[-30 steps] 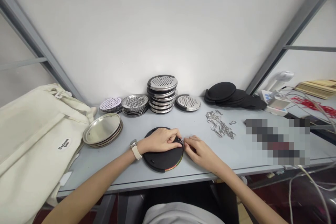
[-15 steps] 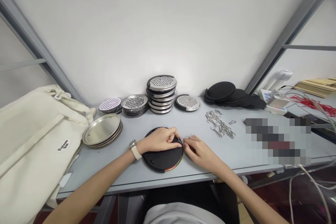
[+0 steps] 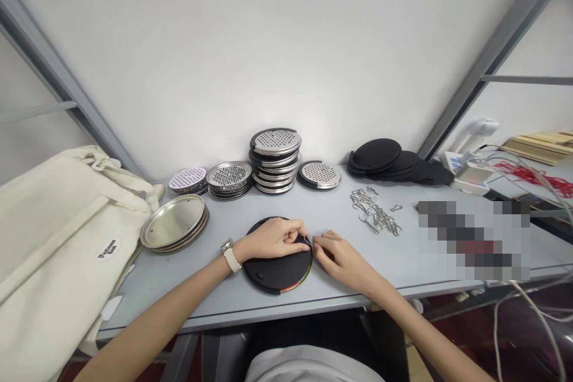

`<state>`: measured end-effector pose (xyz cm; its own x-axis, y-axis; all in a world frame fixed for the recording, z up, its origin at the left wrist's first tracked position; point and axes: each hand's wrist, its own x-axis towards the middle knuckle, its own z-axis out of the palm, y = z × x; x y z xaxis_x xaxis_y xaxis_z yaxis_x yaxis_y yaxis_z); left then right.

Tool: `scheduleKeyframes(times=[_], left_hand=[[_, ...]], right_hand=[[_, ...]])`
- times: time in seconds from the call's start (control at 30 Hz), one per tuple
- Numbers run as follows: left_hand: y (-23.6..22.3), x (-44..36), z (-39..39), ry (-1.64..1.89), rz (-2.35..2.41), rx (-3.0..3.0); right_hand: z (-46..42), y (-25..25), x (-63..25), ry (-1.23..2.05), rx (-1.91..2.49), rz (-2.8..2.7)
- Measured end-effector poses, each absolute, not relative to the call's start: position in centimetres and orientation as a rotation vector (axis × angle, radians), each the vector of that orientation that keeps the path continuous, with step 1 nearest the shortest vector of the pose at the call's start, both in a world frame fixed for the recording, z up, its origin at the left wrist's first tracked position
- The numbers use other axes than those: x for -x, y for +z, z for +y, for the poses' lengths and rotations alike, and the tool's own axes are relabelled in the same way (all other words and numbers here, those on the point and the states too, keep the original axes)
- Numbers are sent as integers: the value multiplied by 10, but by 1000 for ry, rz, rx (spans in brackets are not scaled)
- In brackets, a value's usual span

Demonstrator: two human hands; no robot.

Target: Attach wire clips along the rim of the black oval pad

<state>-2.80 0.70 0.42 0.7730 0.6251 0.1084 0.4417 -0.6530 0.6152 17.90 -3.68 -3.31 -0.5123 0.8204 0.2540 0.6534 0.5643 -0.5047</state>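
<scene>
A black round disc (image 3: pixel 278 271) with a reddish-green strip along its lower right edge lies flat on the table. My left hand (image 3: pixel 273 237) rests across the disc, its thumb and bent fingers closed in a pinch at the right edge. A small metal clip (image 3: pixel 307 239) sticks out there, partly hidden by the fingers. On the clip's other side, my right hand (image 3: pixel 335 255) has its fingertips pinched together at the clip's end. Loose metal clips (image 3: pixel 376 215) lie in a pile up and to the right.
Along the wall stand a stack of round graters (image 3: pixel 276 161), a single grater (image 3: pixel 320 175), grater plates (image 3: pixel 230 178) and black covers (image 3: pixel 378 158). Plain metal discs (image 3: pixel 174 222) sit at left beside a cream cloth bag (image 3: pixel 67 239). Cables (image 3: pixel 537 310) hang at right.
</scene>
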Motion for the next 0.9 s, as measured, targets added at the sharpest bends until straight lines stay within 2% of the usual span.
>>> scheduleKeyframes(times=[0.9], left_hand=[[1,27,8,426,788,-2356]], right_hand=[[-36,-30,-179,584,1169,-2291]])
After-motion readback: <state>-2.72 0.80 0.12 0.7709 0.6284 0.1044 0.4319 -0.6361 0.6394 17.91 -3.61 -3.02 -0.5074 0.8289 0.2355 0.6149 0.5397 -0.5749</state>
